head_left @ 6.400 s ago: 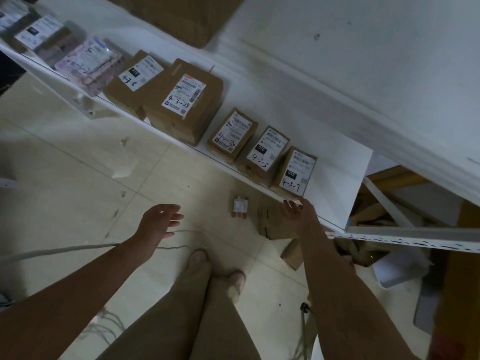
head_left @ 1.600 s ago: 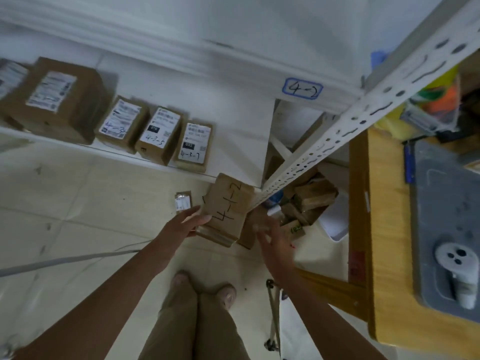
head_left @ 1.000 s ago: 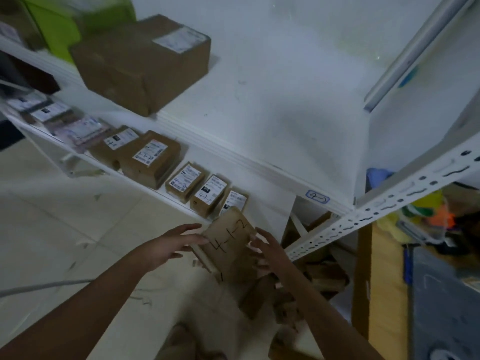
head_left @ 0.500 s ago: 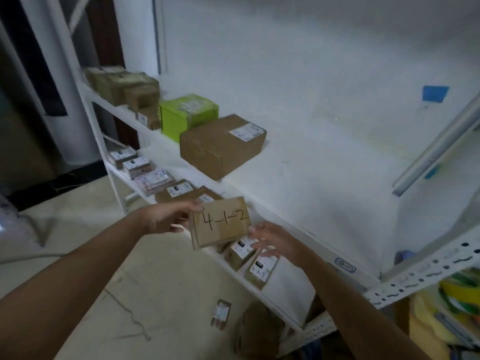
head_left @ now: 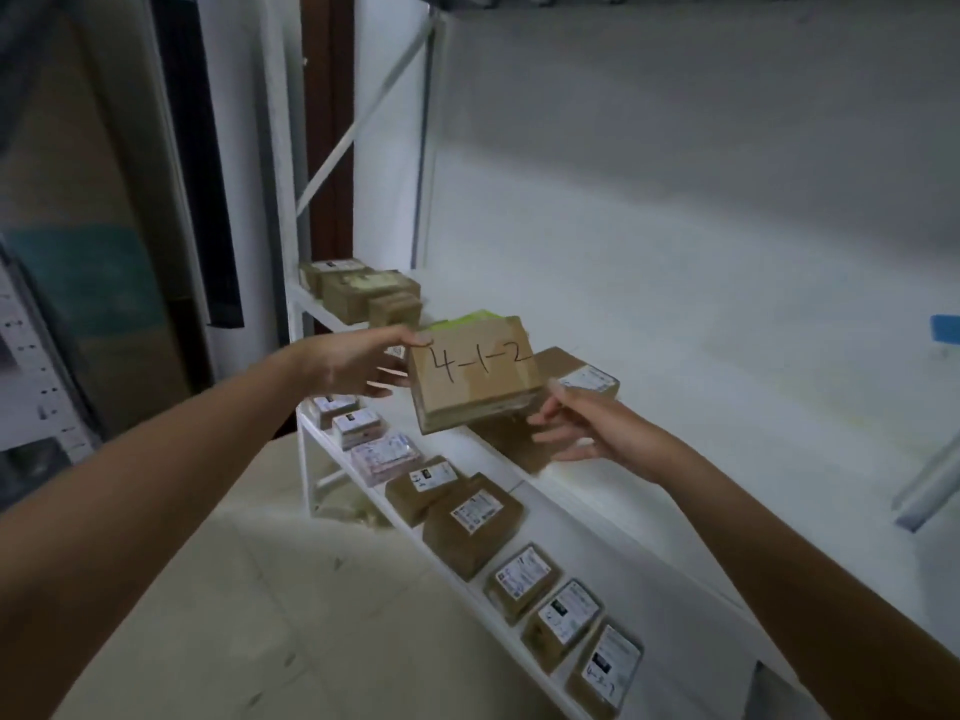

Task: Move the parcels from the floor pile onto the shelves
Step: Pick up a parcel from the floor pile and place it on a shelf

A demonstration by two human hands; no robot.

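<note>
A brown cardboard parcel point(head_left: 475, 376) marked "4-1-2" is held in the air in front of the upper white shelf point(head_left: 649, 418). My left hand point(head_left: 358, 366) grips its left edge, thumb on top. My right hand point(head_left: 582, 431) touches its lower right corner with straight fingers. Behind the parcel a green box point(head_left: 470, 318) and a larger brown box point(head_left: 576, 376) stand on that shelf, both partly hidden.
The lower shelf point(head_left: 613, 574) carries a row of several small labelled parcels point(head_left: 472, 524). More brown boxes point(head_left: 363, 291) sit at the upper shelf's far left end. White uprights and a diagonal brace point(head_left: 358, 122) frame the rack. Beige floor lies to the left.
Both hands have lifted the "4-1-2" parcel from near the floor up to the level of the upper shelf, and my view has risen with it.
</note>
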